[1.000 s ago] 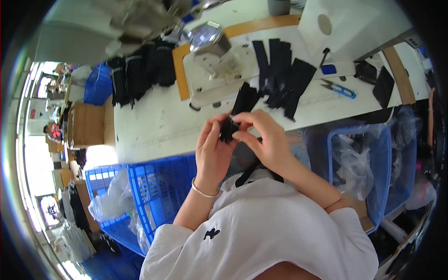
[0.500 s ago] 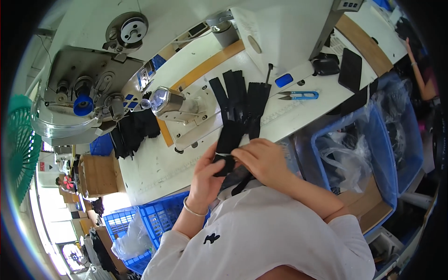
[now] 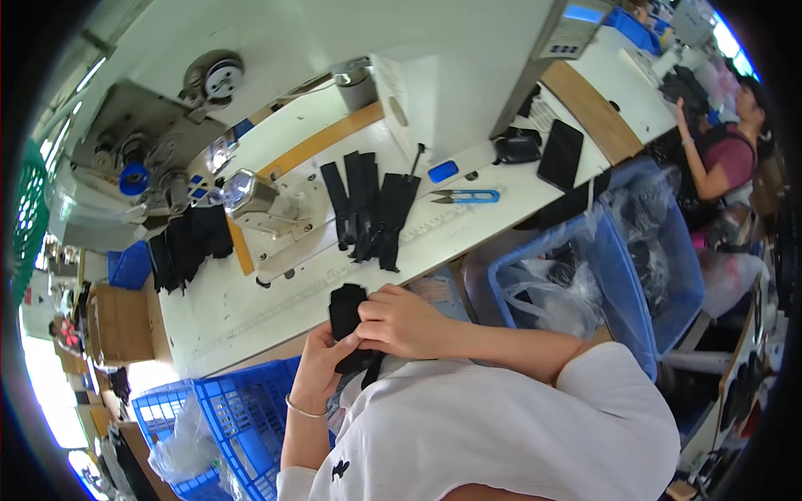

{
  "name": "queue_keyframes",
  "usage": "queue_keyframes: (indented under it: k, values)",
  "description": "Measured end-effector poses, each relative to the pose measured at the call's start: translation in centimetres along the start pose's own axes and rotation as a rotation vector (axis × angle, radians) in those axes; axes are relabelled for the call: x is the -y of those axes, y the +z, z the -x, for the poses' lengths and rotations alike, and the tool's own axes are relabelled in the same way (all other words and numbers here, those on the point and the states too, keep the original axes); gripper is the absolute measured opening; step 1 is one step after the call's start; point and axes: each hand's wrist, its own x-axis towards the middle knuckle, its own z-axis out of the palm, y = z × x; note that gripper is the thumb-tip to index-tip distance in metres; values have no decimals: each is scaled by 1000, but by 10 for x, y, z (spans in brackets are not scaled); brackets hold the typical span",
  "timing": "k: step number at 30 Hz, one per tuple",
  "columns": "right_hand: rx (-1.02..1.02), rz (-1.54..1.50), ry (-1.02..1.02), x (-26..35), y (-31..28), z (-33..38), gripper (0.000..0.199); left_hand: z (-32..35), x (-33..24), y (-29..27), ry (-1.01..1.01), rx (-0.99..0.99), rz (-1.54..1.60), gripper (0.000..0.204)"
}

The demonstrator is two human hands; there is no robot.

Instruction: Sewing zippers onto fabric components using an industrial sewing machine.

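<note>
Together, left hand [image 3: 317,364] and right hand [image 3: 403,324] pinch black fabric [image 3: 345,307] jutting beyond their grip.

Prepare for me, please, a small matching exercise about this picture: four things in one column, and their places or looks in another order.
1. black fabric bundle
2. snips
3. phone
4. cardboard box

A. brown, left of the table in the picture
B. pointed, with a blue handle
C. held between the left hand and right hand
D. a dark, flat rectangle

Pairs: 1-C, 2-B, 3-D, 4-A
</note>
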Motion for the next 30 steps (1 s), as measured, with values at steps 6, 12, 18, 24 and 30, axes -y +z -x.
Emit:
queue_keyframes:
  k: [6, 12, 18, 24, 30]
  values:
    - [89, -182, 17, 19, 8, 15, 10, -17, -3, -47, 499, -323, 735, 29]
    - [-285, -51, 613, -25, -80, 38, 12, -36, -14, -96, 425, -657, -212, 34]
    - [-303, 602, 598, -120, -158, 53, 16, -84, 13, -104, 234, -1081, -1418, 69]
    - [-319, 654, 746, -53, -169, 83, 18, -86, -6, -48, 497, -1185, -1697, 70]
    - [-92, 713, 997, 16, -114, 238, 20, -48, 27, 105, 751, 71, -1170, 41]
